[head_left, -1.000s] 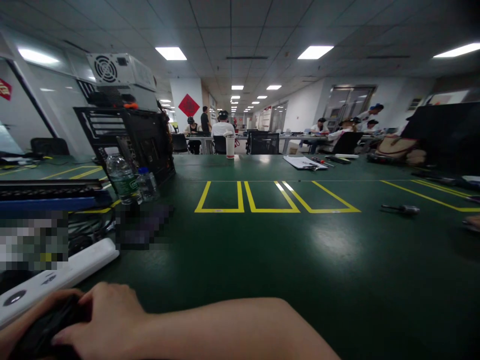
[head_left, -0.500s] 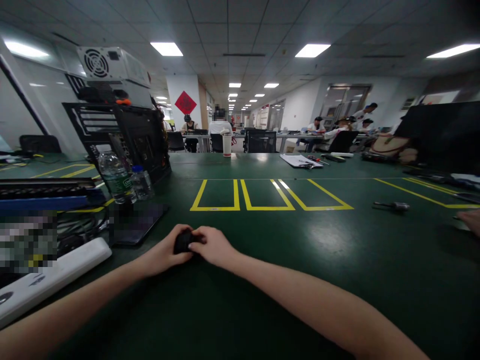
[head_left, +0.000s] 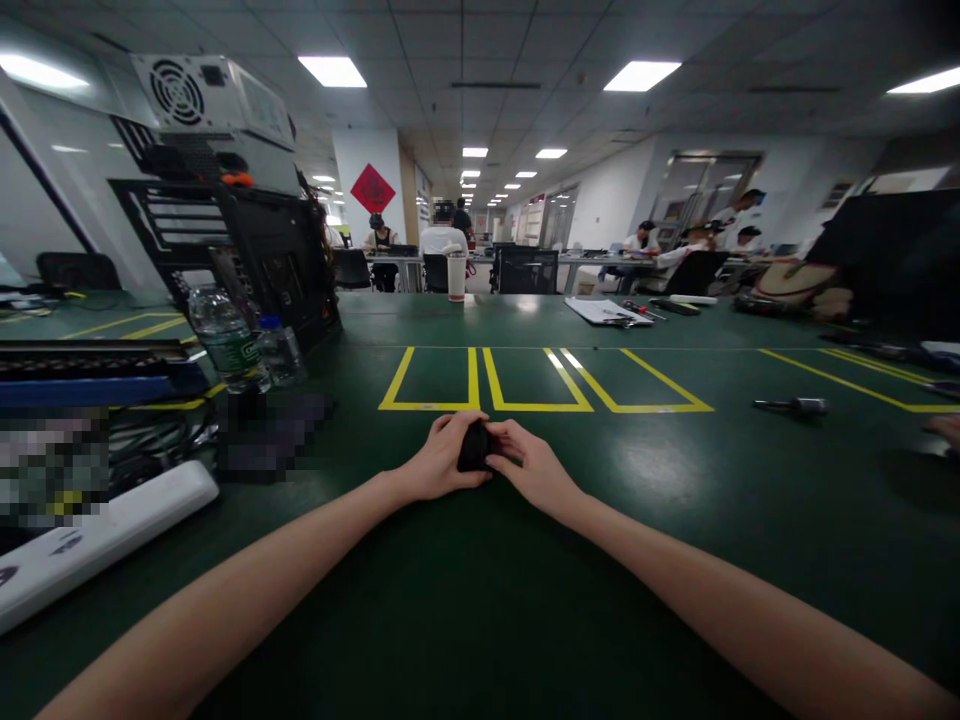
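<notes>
A small dark, rounded object [head_left: 474, 450] sits between my two hands; its kind is hard to make out. My left hand [head_left: 444, 458] wraps it from the left, thumb below and fingers over the top. From the right, my right hand [head_left: 525, 460] closes on it with thumb and fingertips. The fingers cover most of its surface. Both hands are low over the green table [head_left: 525, 600], just in front of the yellow tape outlines [head_left: 431, 407].
At left stand a black computer case [head_left: 277, 250], a plastic bottle [head_left: 225, 335] and a white power strip [head_left: 112, 540]. A screwdriver-like tool [head_left: 799, 406] lies at right, near another person's hand [head_left: 949, 430]. Farther back are a clipboard [head_left: 604, 310] and a white cup [head_left: 456, 278].
Both hands have moved right and slightly away from me, carrying the dark object from the left side to the middle of the table. The view has shifted slightly.
</notes>
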